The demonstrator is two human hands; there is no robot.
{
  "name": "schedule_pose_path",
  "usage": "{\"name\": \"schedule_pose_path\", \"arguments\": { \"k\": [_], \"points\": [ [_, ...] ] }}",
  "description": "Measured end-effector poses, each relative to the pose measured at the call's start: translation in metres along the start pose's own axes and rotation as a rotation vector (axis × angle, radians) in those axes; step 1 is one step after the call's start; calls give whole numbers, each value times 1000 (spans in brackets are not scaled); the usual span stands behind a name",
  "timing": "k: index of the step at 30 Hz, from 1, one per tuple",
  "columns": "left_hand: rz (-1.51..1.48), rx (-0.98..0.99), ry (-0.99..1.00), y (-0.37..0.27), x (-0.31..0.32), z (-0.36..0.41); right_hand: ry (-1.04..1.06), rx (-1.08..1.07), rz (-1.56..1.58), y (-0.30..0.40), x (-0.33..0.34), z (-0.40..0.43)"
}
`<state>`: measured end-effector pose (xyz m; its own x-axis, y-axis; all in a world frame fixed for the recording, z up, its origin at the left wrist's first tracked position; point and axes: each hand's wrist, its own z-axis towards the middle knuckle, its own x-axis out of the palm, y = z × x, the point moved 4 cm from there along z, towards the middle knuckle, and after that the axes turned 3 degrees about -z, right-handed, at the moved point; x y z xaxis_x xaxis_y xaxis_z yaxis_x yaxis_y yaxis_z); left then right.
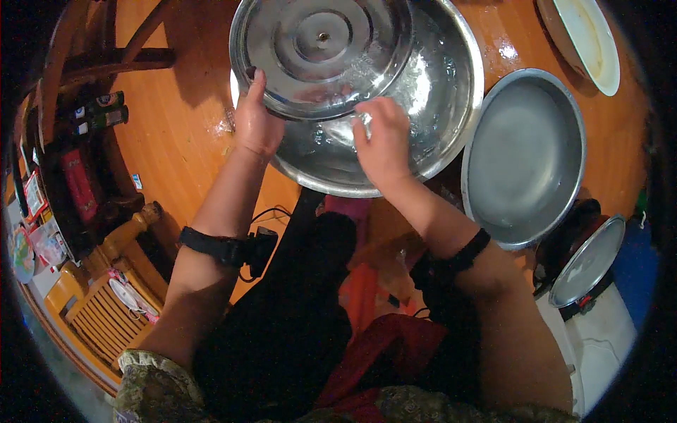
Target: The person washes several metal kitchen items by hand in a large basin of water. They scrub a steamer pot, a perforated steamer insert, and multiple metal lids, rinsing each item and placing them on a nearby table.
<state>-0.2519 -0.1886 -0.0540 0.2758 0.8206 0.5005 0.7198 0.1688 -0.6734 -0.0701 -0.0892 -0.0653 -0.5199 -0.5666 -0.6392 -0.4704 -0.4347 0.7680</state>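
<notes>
A round stainless steel lid (296, 79), wet and with a small screw at its centre, is tilted over a wide metal basin (449, 132). My left hand (259, 119) grips the lid's left edge, thumb on the face towards me. At the lid's lower rim is my right hand (385, 137), its fingers curled and the fingertips at the edge. Something pale shows between its thumb and forefinger; whether that is a held thing or a glint from the basin is unclear. Clear water seems to lie in the basin, which shines brightly behind the right hand.
Right of the basin stands an oval grey metal tub (521, 164). Beyond it sits a tilted white bowl (595, 47). A glass-like lid with a metal rim (587, 264) leans lower right. Wooden chairs (106, 312) and green bottles (108, 119) are at left on the wood-coloured floor (174, 143).
</notes>
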Motion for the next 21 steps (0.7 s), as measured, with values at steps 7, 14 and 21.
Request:
{"name": "schedule_pose_path", "arguments": {
  "k": [7,14,21],
  "points": [
    [-58,124,45,4,26,-5,518,996,1465,26,53,-15],
    [481,262,-63,5,41,-22,487,1119,1573,40,52,7],
    [183,249,-42,8,49,-26,422,1159,1312,30,50,1]
  ]
}}
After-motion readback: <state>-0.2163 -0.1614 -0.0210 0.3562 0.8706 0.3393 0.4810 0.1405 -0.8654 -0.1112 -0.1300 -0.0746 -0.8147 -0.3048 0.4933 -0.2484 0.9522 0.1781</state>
